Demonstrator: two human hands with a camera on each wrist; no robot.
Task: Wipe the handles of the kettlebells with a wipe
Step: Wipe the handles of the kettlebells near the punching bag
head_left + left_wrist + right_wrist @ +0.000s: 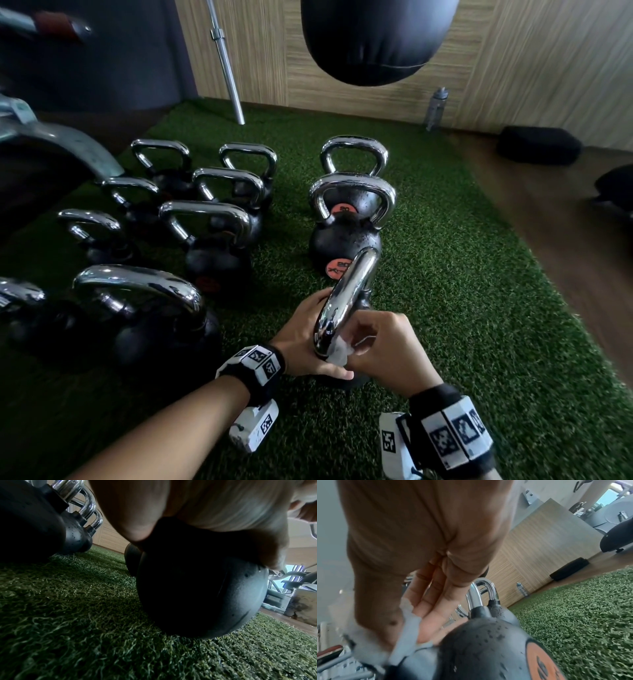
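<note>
On the green turf stands a black kettlebell with a chrome handle [346,301], nearest to me. My left hand [310,337] wraps round the top of its black ball [197,588] and steadies it, thumb on the near side. My right hand [373,342] pinches a crumpled white wipe [339,353] and presses it against the near lower end of the handle. In the right wrist view the wipe [409,626] sits between thumb and fingers, just above the wet ball with its orange label [539,660].
Two more chrome-handled kettlebells [349,219] stand in a line beyond it, and several others [205,233] crowd the left. A black punching bag [373,41] hangs overhead. A barbell [226,65] and a water bottle [435,108] stand by the wall. Open turf [479,308] lies to the right.
</note>
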